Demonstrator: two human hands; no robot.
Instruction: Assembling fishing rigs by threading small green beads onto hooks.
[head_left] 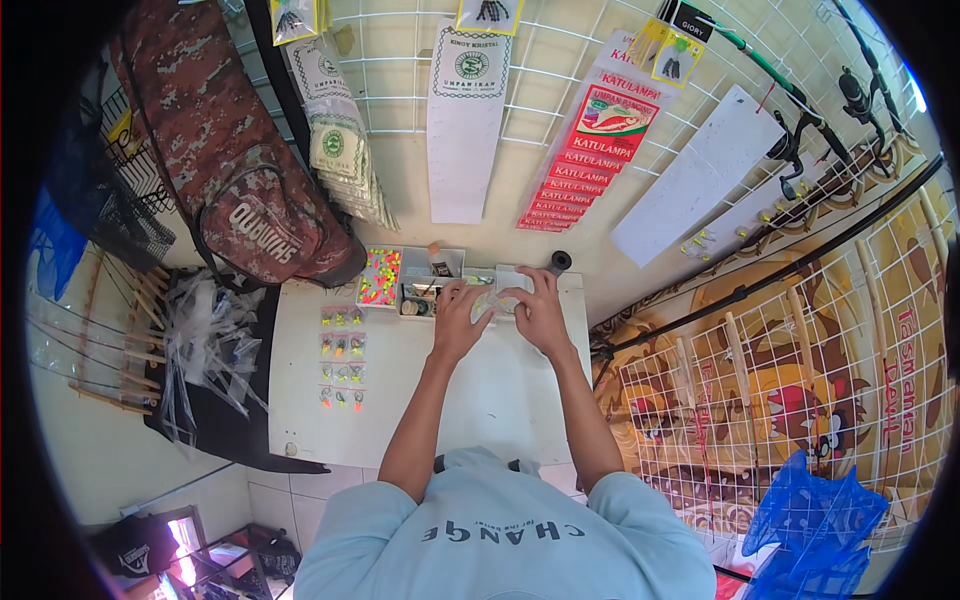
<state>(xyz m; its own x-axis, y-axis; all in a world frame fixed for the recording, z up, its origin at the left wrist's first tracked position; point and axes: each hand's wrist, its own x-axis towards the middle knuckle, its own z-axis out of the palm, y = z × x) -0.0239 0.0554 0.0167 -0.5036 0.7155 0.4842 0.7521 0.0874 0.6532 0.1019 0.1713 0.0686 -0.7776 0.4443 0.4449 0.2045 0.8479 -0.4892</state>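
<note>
My left hand (460, 320) and my right hand (543, 312) face each other at the far edge of a white table (430, 400). Both have curled fingers, with thumbs and fingertips close together around a small, clear, plastic-looking item (497, 302). Its exact kind is too small and pale to make out. Just left of my left hand stands a white divided tray (413, 262) with a small bottle (441, 262) and other small items in it. Beside that sits a box of bright pink, yellow and green small pieces (380, 277).
Several small clear packets (342, 346) with coloured contents lie in rows at the table's left. A dark cylinder (560, 262) stands behind my right hand. A camouflage bag (245, 170) hangs at upper left. Red packets (580, 165) and fishing rods (800, 110) hang on the wall grid.
</note>
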